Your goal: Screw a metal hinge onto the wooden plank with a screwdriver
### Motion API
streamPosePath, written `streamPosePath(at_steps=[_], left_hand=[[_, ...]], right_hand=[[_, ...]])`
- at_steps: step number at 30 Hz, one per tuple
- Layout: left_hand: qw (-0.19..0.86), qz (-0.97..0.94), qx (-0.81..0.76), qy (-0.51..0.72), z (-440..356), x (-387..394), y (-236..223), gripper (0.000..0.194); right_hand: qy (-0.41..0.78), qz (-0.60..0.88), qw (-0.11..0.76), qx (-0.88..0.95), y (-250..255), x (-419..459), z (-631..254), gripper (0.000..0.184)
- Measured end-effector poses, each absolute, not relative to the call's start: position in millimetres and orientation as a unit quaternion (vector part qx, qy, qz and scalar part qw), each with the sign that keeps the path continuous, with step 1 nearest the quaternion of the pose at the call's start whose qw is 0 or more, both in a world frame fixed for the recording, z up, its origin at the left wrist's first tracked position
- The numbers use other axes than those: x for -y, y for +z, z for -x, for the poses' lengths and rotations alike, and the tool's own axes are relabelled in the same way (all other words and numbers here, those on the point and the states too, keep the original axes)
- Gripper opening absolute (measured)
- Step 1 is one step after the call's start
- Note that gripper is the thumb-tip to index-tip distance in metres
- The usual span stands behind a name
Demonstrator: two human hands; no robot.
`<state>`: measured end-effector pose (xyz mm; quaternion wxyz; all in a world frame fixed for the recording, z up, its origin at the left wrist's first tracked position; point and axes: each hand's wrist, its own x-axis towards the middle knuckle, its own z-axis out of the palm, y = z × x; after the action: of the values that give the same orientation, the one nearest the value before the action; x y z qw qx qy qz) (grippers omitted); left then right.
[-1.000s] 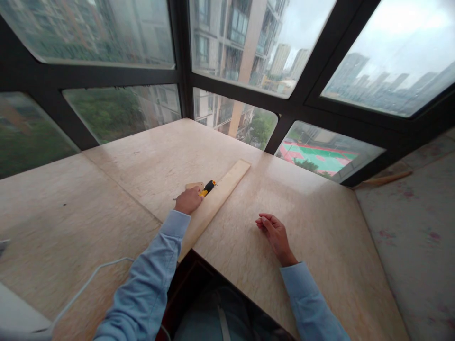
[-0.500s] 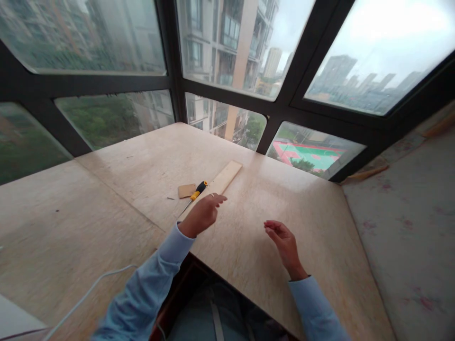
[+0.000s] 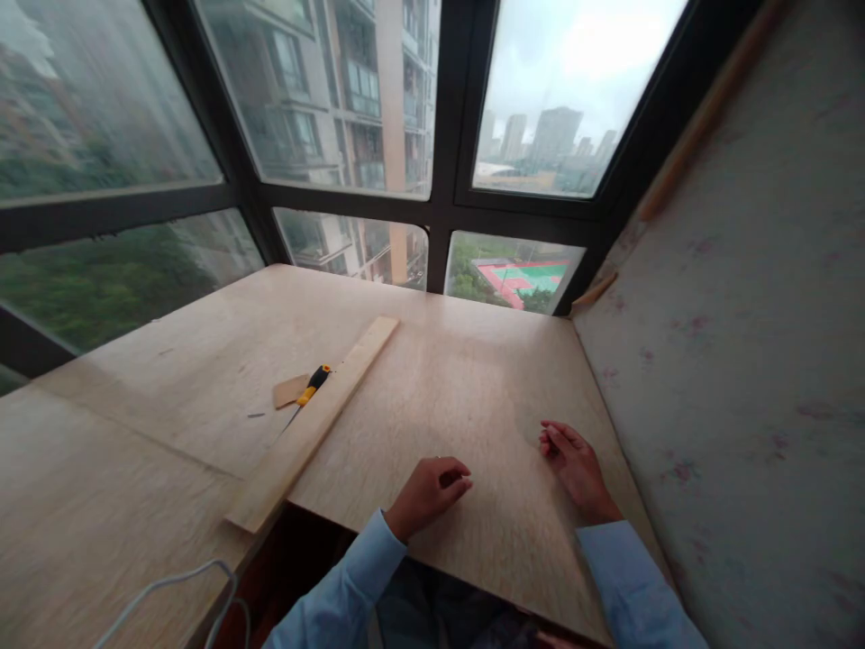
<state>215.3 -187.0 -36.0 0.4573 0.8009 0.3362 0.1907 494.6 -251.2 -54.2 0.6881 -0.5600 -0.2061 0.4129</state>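
Here's the left hand [image 3: 424, 500], fingers curled round, thumb and forefinger bent toward each other with just a narrow bare gap between the tips! Over at three o'clock from it, well apart, the right hand [image 3: 574, 470] hangs above the surface [image 3: 487, 397], its fingers drawn close together; whether they pinch anything tiny, I can't tell. Light blue sleeves [image 3: 361, 577] on both arms.

Out to ten o'clock of the left hand, there's the wooden plank [image 3: 321, 419], lying flat, running from one o'clock down to seven. Right along its far side, the screwdriver [image 3: 314, 386], black-and-yellow handle up, shaft aimed at seven! Just beyond, a small tan piece [image 3: 289, 392], then a thin grey sliver [image 3: 256, 415]. White cable [image 3: 162, 586] at half past eight, flowered wall [image 3: 743, 406] past the right hand, dark window frame [image 3: 442, 117] up at twelve.
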Motion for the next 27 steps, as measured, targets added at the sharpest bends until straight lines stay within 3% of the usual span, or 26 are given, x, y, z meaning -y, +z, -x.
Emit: streamPosePath(at_steps=[6, 11, 27], left_hand=[[0.381, -0.778, -0.445, 0.227, -250.2, 176.4, -48.5, 0.025], [0.401, -0.729, -0.467, 0.300, -253.1, 174.8, -48.8, 0.030], [0.420, -0.715, -0.465, 0.310, -251.9, 171.8, -56.4, 0.028]], right_hand=[[0.447, 0.529, 0.689, 0.214, -48.5, 252.0, -495.0, 0.038], [0.418, 0.522, 0.717, 0.198, -47.5, 253.1, -501.2, 0.032], [0.422, 0.482, 0.748, 0.174, -60.2, 254.1, -513.8, 0.019]])
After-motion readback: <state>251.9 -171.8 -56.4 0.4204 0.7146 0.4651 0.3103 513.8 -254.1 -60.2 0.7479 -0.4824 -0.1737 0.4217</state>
